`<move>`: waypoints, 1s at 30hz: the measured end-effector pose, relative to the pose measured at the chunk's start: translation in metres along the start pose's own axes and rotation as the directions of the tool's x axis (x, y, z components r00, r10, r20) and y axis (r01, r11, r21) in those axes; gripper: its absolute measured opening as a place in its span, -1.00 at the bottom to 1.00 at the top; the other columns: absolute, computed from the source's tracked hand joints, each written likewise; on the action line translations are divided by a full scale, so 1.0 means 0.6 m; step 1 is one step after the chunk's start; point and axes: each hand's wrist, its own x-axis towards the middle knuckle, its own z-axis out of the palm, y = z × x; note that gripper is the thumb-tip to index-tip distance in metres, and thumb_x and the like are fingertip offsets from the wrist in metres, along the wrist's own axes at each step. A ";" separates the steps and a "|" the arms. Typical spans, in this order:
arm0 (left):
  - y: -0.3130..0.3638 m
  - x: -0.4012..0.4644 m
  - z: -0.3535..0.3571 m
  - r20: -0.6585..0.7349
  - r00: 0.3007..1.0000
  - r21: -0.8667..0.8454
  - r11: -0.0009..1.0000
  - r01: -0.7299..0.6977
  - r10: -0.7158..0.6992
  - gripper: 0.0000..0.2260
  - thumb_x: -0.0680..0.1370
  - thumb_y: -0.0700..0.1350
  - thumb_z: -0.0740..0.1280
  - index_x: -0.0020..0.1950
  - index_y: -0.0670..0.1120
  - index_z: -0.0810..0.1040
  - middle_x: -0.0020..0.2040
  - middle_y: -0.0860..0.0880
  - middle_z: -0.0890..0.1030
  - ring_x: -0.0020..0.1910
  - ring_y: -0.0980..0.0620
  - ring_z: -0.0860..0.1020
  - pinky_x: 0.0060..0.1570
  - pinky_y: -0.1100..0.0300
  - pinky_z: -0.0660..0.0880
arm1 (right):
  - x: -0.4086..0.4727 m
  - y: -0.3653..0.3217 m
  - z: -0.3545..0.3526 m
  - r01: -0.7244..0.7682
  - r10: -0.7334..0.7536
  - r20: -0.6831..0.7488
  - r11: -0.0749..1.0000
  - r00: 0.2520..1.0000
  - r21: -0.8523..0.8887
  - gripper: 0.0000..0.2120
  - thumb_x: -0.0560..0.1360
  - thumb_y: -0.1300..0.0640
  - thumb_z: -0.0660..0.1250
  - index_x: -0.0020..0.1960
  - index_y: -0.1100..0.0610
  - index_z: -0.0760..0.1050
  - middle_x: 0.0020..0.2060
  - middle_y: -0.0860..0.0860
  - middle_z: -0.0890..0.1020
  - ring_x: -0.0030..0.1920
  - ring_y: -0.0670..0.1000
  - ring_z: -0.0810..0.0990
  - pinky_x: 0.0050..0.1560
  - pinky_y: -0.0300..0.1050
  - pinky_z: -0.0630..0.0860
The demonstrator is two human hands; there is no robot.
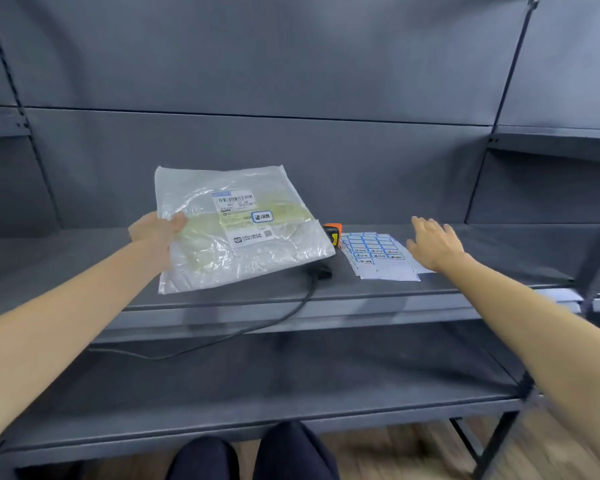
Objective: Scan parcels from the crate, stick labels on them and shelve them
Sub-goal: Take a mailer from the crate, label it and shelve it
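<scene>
Left hand [155, 226] grips the clear plastic parcel [236, 226] by its left edge, thumb on top, holding it tilted above the grey shelf [465, 289]. Right hand [433, 244] hovers open, fingers spread, beside the label sheets [378, 256]; a blue-bordered label [262, 216] sits on the parcel.
</scene>
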 end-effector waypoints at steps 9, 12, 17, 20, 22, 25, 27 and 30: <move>0.002 -0.131 0.233 0.314 0.949 -0.148 0.987 0.058 -0.009 -0.86 0.53 -0.21 0.39 0.07 -0.07 0.55 -0.04 -0.01 0.61 -0.06 -0.02 0.57 -0.02 0.15 0.49 | -0.085 0.193 -0.038 -0.210 0.210 -0.013 0.975 0.978 -0.068 -0.45 0.61 0.10 0.08 0.54 0.23 0.01 0.50 0.10 0.20 0.51 0.11 0.10 0.48 0.08 0.02; -0.003 -0.183 0.301 0.405 0.914 -0.148 0.985 0.084 -0.017 -0.89 0.54 -0.19 0.39 0.03 -0.06 0.54 -0.17 0.05 0.57 -0.10 0.00 0.55 -0.06 0.16 0.47 | -0.133 0.269 -0.043 -0.285 0.282 -0.044 0.952 0.958 -0.110 -0.45 0.60 0.11 0.07 0.53 0.25 0.04 0.48 0.11 0.24 0.48 0.12 0.15 0.46 0.09 0.06; -0.027 -0.283 0.394 0.527 0.849 -0.103 0.989 0.106 -0.036 -0.79 0.54 -0.17 0.39 0.16 -0.04 0.55 0.05 0.00 0.62 -0.16 0.02 0.55 -0.09 0.13 0.47 | -0.237 0.381 -0.031 -0.407 0.400 -0.078 0.906 0.913 -0.115 -0.50 0.56 0.14 0.12 0.46 0.27 0.16 0.41 0.17 0.34 0.43 0.16 0.24 0.41 0.11 0.13; -0.061 -0.343 0.438 0.596 0.802 -0.083 0.991 0.108 -0.038 -0.78 0.55 -0.21 0.36 0.17 -0.01 0.51 -0.02 0.05 0.57 -0.24 0.10 0.49 -0.15 0.25 0.43 | -0.307 0.439 -0.018 -0.476 0.470 -0.078 0.873 0.879 -0.107 -0.47 0.57 0.12 0.15 0.48 0.28 0.16 0.43 0.18 0.31 0.44 0.16 0.24 0.41 0.10 0.11; -0.088 -0.384 0.460 0.632 0.774 -0.069 0.991 0.112 -0.044 -0.82 0.55 -0.25 0.35 0.10 -0.02 0.53 -0.17 0.09 0.55 -0.25 0.13 0.50 -0.39 0.43 0.43 | -0.355 0.471 -0.003 -0.509 0.504 -0.071 0.854 0.861 -0.111 -0.49 0.56 0.14 0.16 0.46 0.29 0.18 0.40 0.19 0.35 0.40 0.18 0.28 0.38 0.12 0.15; -0.135 -0.440 0.482 0.682 0.729 -0.015 0.996 0.091 -0.056 -0.85 0.54 -0.25 0.36 0.02 -0.01 0.52 -0.18 0.07 0.56 -0.18 0.07 0.55 -0.36 0.37 0.47 | -0.425 0.502 0.026 -0.569 0.570 -0.026 0.815 0.821 -0.111 -0.47 0.57 0.14 0.19 0.47 0.28 0.16 0.41 0.18 0.35 0.41 0.17 0.27 0.39 0.10 0.14; -0.175 -0.469 0.492 0.723 0.689 0.023 0.998 0.058 -0.056 -0.88 0.53 -0.22 0.38 -0.04 0.00 0.52 -0.12 0.03 0.60 -0.13 0.03 0.58 -0.18 0.22 0.51 | -0.468 0.516 0.056 -0.586 0.592 0.020 0.802 0.806 -0.111 -0.46 0.56 0.13 0.20 0.48 0.26 0.15 0.43 0.17 0.33 0.43 0.17 0.27 0.39 0.08 0.14; -0.242 -0.502 0.497 0.774 0.629 0.085 0.996 0.005 -0.069 -0.92 0.51 -0.19 0.40 -0.07 -0.03 0.57 -0.11 -0.01 0.65 -0.12 0.01 0.62 -0.15 0.17 0.55 | -0.529 0.521 0.110 -0.607 0.615 0.119 0.788 0.779 -0.105 -0.46 0.56 0.07 0.19 0.48 0.24 0.17 0.43 0.19 0.34 0.43 0.17 0.28 0.39 0.06 0.17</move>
